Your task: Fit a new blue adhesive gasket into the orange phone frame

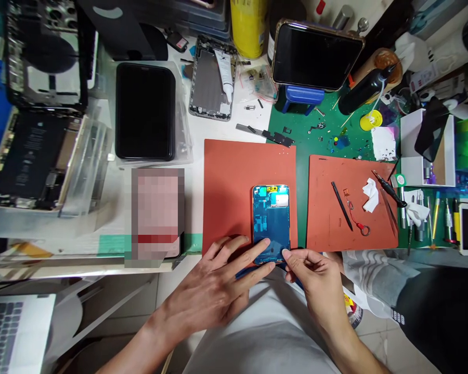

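Observation:
A blue phone housing [271, 223] with its inner side up lies on a reddish-brown mat [230, 176] near the bench's front edge. Across its lower left part reach the spread fingers of my left hand [226, 280], with two fingertips on or just over the housing. My right hand [312, 270] is at the lower right corner, its thumb tip against the housing's edge and the other fingers curled in a pinch. Whatever sits between those fingers, if anything, is hidden.
A second reddish-brown mat [323, 202] holds a black stick tool [341, 206], tweezers and a crumpled tissue [371, 195]. Opened phones [27, 156] stand at left beside a black-screened device [145, 111]. A phone [317, 54] rests on a blue stand [303, 95] behind. Another person's leg [440, 306] is at right.

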`<state>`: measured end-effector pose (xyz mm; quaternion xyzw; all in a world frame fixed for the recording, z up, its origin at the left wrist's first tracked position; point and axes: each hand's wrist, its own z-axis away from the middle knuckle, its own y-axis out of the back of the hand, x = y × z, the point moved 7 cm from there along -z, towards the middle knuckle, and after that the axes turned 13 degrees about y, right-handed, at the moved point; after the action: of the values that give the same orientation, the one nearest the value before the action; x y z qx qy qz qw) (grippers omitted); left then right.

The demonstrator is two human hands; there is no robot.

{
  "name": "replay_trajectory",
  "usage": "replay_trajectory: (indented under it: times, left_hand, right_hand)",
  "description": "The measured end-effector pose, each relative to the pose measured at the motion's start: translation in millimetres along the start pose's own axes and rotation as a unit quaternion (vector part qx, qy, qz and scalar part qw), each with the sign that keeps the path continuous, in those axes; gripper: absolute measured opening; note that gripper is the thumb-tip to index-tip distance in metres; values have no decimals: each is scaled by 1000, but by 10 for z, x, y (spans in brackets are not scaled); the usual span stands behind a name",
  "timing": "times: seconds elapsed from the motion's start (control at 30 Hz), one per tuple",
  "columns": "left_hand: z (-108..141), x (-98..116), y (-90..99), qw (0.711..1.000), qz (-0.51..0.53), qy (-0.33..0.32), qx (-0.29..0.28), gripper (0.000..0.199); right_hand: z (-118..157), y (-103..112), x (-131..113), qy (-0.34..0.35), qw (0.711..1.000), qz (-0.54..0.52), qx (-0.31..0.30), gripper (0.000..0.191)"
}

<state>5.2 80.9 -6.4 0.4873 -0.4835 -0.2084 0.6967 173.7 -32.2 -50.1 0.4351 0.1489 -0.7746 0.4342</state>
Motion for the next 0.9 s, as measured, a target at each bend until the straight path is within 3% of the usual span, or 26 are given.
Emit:
replay_trajectory:
  times: [0.47,0.9]
  left_hand:
    - [12,-10,-31,1000,-16,-9,9,55]
    - [57,-37,-48,1000,0,-4,25,55]
  right_hand:
    - [49,85,-10,28,999,5,31,45]
    - [66,126,21,34,999,-29,22,42]
